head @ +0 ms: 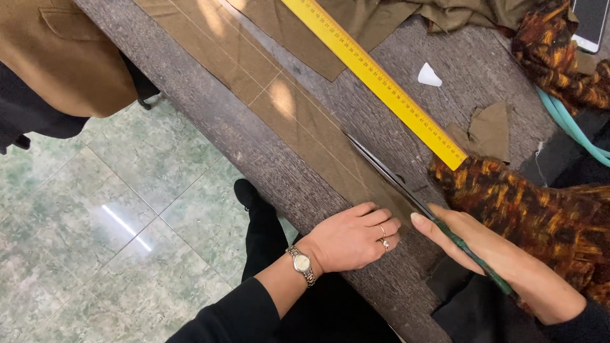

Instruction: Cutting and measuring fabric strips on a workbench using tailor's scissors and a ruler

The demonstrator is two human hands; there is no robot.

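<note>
My left hand (352, 236), with rings and a wristwatch, lies curled on the near end of a long strip of brown fabric (298, 117) marked with chalk lines. My right hand (483, 251) grips the green handle of long scissors (387, 171). Their dark blades point up along the strip, with the tips lying on the brown cloth beside a chalk line. A yellow ruler (375, 76) lies diagonally to the right of the strip.
The grey worktable (210, 101) runs diagonally, with green tiled floor to its left. Orange-and-brown patterned cloth (540, 209) lies at right, and a white chalk piece (429, 75), a brown scrap (489, 130), a phone (591, 22) and teal tubing (572, 124) are nearby. A tan garment hangs at upper left.
</note>
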